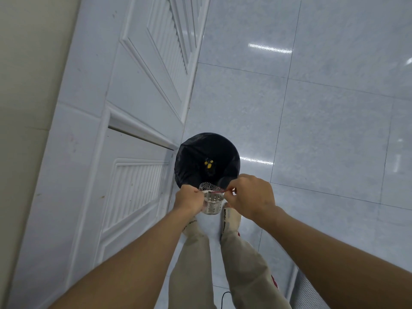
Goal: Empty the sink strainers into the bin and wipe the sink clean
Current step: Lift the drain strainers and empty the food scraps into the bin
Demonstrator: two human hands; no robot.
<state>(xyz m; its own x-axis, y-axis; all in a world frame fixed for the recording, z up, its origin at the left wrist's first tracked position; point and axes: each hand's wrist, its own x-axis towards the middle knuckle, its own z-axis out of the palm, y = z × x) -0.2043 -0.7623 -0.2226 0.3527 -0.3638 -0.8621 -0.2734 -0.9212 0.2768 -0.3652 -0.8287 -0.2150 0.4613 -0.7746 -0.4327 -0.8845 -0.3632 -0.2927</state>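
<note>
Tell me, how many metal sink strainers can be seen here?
1. The perforated silver metal strainer cup is held between the left hand and right hand, just above the near rim of the black-lined round bin. Any second strainer is out of view.

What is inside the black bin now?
Inside the bin, lined with a black bag, a few small yellow bits lie near the bottom. The near part is covered by the hands and the strainer.

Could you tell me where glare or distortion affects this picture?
Head view: ceiling lights glare as bright streaks on the glossy floor; the wide lens splays the door and forearms outward; the bin interior is dark apart from yellow scraps; the strainer stays sharp.
</note>
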